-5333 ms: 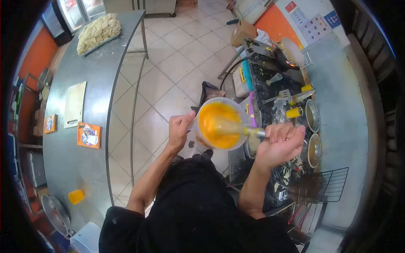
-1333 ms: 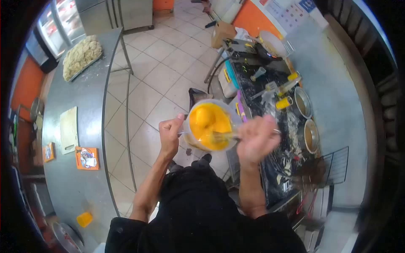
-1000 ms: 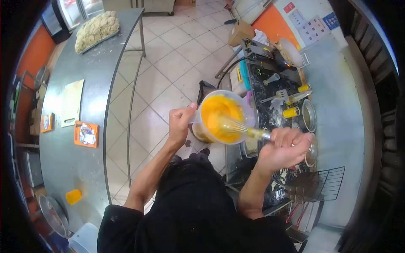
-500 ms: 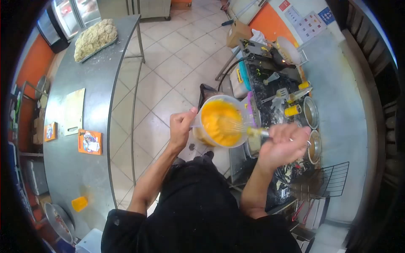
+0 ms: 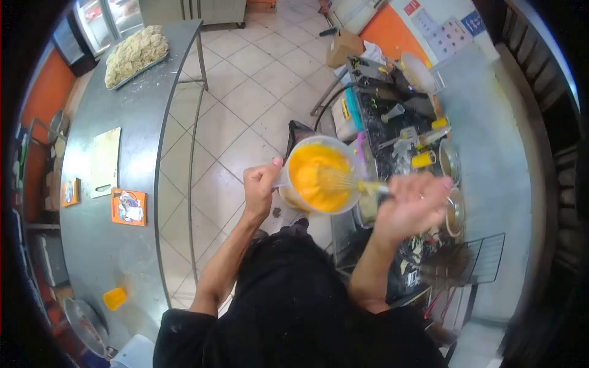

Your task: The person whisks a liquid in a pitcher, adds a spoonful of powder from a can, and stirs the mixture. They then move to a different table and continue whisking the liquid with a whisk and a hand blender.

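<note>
My left hand (image 5: 262,187) is closed round the handle of a clear plastic jug (image 5: 284,195), with the thumb on top. The jug is held above the floor, tilted so its mouth faces me. Inside it is a thick yellow-orange mixture (image 5: 313,175). My right hand (image 5: 412,205) grips the handle of a wire whisk (image 5: 368,187), fingers wrapped round it. The whisk lies nearly level, its wires dipping into the mixture and blurred by motion. The far end of the handle is hidden within my fist.
At left, a steel table (image 5: 132,257) bears a tray of dough (image 5: 136,55), a cutting board (image 5: 107,161), orange packets (image 5: 129,207) and an orange cup (image 5: 115,298). On the right, a cluttered black counter (image 5: 383,101) holds a spatula, yellow rolls (image 5: 423,159), round pans (image 5: 450,161) and a wire rack (image 5: 485,260).
My right hand and the whisk have shifted slightly, with the wires still in the mixture. The jug stays in my left hand, and the whole view has moved a little.
</note>
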The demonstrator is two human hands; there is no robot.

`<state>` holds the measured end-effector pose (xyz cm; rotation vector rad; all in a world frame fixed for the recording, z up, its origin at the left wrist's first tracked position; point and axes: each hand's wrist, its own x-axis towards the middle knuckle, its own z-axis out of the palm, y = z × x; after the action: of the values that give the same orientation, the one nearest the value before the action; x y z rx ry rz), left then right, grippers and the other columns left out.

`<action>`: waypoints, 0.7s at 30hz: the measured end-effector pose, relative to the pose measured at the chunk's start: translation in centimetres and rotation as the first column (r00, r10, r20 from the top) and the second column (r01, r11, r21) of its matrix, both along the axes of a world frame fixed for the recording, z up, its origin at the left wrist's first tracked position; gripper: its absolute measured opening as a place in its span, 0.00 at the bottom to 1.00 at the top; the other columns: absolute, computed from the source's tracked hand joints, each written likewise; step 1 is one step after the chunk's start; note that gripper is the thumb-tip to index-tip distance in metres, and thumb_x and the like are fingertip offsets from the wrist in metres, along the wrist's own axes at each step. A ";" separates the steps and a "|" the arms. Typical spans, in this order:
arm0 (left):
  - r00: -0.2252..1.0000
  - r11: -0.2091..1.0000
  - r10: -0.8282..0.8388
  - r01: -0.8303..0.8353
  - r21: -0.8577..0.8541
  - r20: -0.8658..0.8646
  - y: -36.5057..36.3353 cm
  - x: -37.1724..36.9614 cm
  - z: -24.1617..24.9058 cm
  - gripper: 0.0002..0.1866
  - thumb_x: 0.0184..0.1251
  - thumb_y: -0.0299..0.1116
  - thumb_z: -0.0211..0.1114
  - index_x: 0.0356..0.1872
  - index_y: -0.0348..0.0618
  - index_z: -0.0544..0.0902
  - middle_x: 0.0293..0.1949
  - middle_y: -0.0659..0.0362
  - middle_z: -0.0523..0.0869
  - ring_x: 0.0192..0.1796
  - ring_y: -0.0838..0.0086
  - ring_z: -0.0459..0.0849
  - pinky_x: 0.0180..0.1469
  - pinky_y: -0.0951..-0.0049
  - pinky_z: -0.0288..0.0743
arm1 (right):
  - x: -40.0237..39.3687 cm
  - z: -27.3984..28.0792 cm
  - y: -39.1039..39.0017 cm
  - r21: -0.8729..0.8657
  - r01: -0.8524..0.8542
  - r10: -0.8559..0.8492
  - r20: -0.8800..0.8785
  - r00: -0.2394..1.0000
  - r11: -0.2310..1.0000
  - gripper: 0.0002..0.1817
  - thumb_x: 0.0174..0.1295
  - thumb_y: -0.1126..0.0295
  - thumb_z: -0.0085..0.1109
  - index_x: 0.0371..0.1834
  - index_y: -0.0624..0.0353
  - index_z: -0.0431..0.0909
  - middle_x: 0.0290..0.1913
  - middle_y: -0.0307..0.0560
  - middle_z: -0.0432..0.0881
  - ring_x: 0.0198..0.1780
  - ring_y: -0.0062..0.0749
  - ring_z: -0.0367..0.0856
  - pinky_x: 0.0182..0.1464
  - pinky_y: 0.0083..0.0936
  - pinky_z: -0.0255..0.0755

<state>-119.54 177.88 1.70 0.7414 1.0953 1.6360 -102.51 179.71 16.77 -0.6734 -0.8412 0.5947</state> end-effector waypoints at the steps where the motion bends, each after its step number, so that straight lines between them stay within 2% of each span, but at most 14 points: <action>1: 1.000 1.000 0.020 -0.020 0.017 -0.001 0.2 0.1 0.0 0.27 0.67 0.41 0.62 0.08 0.46 0.68 0.12 0.72 0.65 0.16 0.87 0.58 0.19 0.77 0.46 | -1.1 -2.1 1.1 0.032 0.222 -0.222 0.291 0.931 0.975 0.24 0.74 0.62 0.42 0.15 0.51 0.55 0.12 0.34 0.56 0.11 0.16 0.53 0.14 0.18 0.53; 3: 1.000 0.999 0.027 -0.027 0.045 -0.013 0.3 -0.1 -0.1 0.26 0.66 0.43 0.63 0.08 0.50 0.67 0.12 0.73 0.64 0.16 0.87 0.56 0.19 0.77 0.45 | -2.1 -3.6 0.5 -0.195 -0.178 0.208 0.144 0.967 0.964 0.24 0.73 0.63 0.43 0.16 0.53 0.56 0.12 0.34 0.58 0.12 0.16 0.55 0.14 0.18 0.55; 4: 0.998 0.999 0.030 -0.029 0.036 -0.047 0.3 -0.2 -0.2 0.26 0.66 0.44 0.63 0.08 0.50 0.67 0.13 0.73 0.64 0.16 0.87 0.56 0.19 0.77 0.45 | -1.7 -3.0 0.3 -0.187 -0.177 0.205 0.143 0.968 0.966 0.24 0.73 0.63 0.43 0.16 0.53 0.56 0.12 0.34 0.58 0.12 0.16 0.55 0.14 0.18 0.55; 6: 0.997 1.000 0.027 -0.026 0.014 -0.078 0.1 -0.5 -0.3 0.25 0.66 0.44 0.63 0.09 0.51 0.68 0.13 0.73 0.64 0.16 0.87 0.56 0.20 0.78 0.45 | -0.7 -0.2 -1.0 -0.003 -0.163 0.163 -0.008 0.987 0.987 0.22 0.73 0.66 0.44 0.17 0.54 0.58 0.13 0.34 0.59 0.12 0.15 0.56 0.15 0.18 0.56; 7: 0.997 0.999 0.054 -0.054 -0.004 -0.049 0.1 -0.6 -0.3 0.25 0.66 0.44 0.63 0.09 0.51 0.68 0.13 0.73 0.64 0.16 0.88 0.56 0.20 0.78 0.44 | -0.6 0.3 -1.1 0.019 -0.059 0.059 -0.019 0.998 0.998 0.21 0.72 0.67 0.44 0.17 0.55 0.59 0.13 0.34 0.60 0.12 0.15 0.56 0.15 0.18 0.56; 9: 0.997 0.997 0.070 -0.071 -0.017 -0.024 0.0 -0.5 -0.2 0.25 0.66 0.44 0.63 0.10 0.52 0.68 0.13 0.73 0.64 0.16 0.88 0.56 0.20 0.78 0.44 | -1.4 -3.2 0.7 0.057 0.180 -0.188 0.408 0.894 0.982 0.22 0.73 0.65 0.43 0.17 0.55 0.57 0.12 0.34 0.57 0.12 0.15 0.54 0.14 0.18 0.55; 10: 0.997 0.998 0.052 -0.053 -0.018 -0.055 0.2 -0.5 -0.1 0.26 0.67 0.43 0.63 0.09 0.48 0.68 0.13 0.72 0.65 0.17 0.87 0.58 0.20 0.77 0.47 | -1.4 -5.0 0.3 -0.176 -0.194 0.213 0.095 0.972 0.965 0.22 0.73 0.65 0.43 0.17 0.54 0.58 0.12 0.34 0.59 0.12 0.16 0.56 0.14 0.18 0.56; 13: 0.998 0.999 0.049 -0.049 -0.011 -0.047 0.3 -0.6 -0.9 0.28 0.68 0.42 0.62 0.08 0.44 0.68 0.12 0.70 0.66 0.17 0.86 0.59 0.20 0.77 0.49 | -0.2 -1.7 -0.8 -0.050 -0.155 0.159 0.078 0.984 0.987 0.21 0.72 0.67 0.44 0.18 0.54 0.58 0.13 0.32 0.58 0.12 0.15 0.57 0.15 0.18 0.55; 14: 0.999 0.999 0.047 -0.048 -0.020 -0.017 0.1 -0.8 -1.1 0.28 0.68 0.43 0.62 0.08 0.44 0.68 0.12 0.70 0.66 0.17 0.85 0.59 0.20 0.77 0.49 | 0.1 -0.3 -1.1 0.020 -0.196 0.196 -0.010 0.980 0.980 0.20 0.72 0.67 0.44 0.18 0.53 0.58 0.13 0.32 0.59 0.12 0.15 0.57 0.15 0.19 0.55; 15: 0.999 0.999 0.042 -0.043 -0.025 -0.016 -0.1 -0.6 -1.1 0.28 0.68 0.43 0.62 0.08 0.44 0.68 0.12 0.70 0.66 0.17 0.85 0.59 0.20 0.77 0.49 | -0.3 -1.5 -0.9 0.015 -0.191 0.191 -0.010 0.981 0.981 0.20 0.72 0.67 0.44 0.18 0.53 0.58 0.13 0.32 0.59 0.12 0.15 0.57 0.15 0.19 0.55; 17: 0.999 0.999 0.046 -0.046 -0.019 -0.009 0.2 -0.4 -0.6 0.28 0.68 0.42 0.62 0.08 0.44 0.68 0.12 0.70 0.65 0.17 0.85 0.59 0.20 0.77 0.49 | -2.0 -4.2 0.5 -0.194 -0.098 0.139 0.215 0.967 0.976 0.21 0.73 0.64 0.41 0.18 0.52 0.56 0.12 0.33 0.58 0.12 0.15 0.54 0.14 0.19 0.54; 18: 0.999 0.999 0.043 -0.043 -0.009 -0.009 0.2 -0.3 -0.7 0.28 0.68 0.42 0.62 0.08 0.44 0.68 0.12 0.70 0.65 0.17 0.85 0.59 0.20 0.77 0.49 | -1.7 -3.8 0.3 -0.217 -0.193 0.227 0.141 0.964 0.957 0.22 0.73 0.65 0.41 0.17 0.52 0.55 0.11 0.33 0.56 0.12 0.15 0.54 0.14 0.18 0.54; 19: 0.997 0.999 0.038 -0.038 0.006 -0.073 0.2 -0.3 -1.1 0.28 0.68 0.42 0.62 0.08 0.44 0.68 0.12 0.70 0.65 0.17 0.85 0.59 0.20 0.77 0.49 | -1.0 -2.7 0.0 -0.203 -0.199 0.231 0.146 0.962 0.959 0.22 0.73 0.65 0.41 0.17 0.52 0.55 0.11 0.33 0.56 0.12 0.15 0.54 0.14 0.18 0.54; 21: 0.990 0.999 0.039 -0.037 0.018 -0.135 0.5 -0.3 -0.9 0.28 0.68 0.42 0.62 0.07 0.44 0.67 0.11 0.70 0.65 0.17 0.85 0.59 0.20 0.77 0.49 | 0.3 -0.4 -1.0 -0.039 -0.163 0.164 0.020 0.986 0.986 0.21 0.73 0.67 0.42 0.18 0.52 0.54 0.12 0.31 0.54 0.12 0.14 0.55 0.15 0.19 0.54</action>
<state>-119.83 178.34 0.80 0.8568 1.2004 1.6465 -102.20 178.76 16.34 -0.6497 -0.9142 0.7529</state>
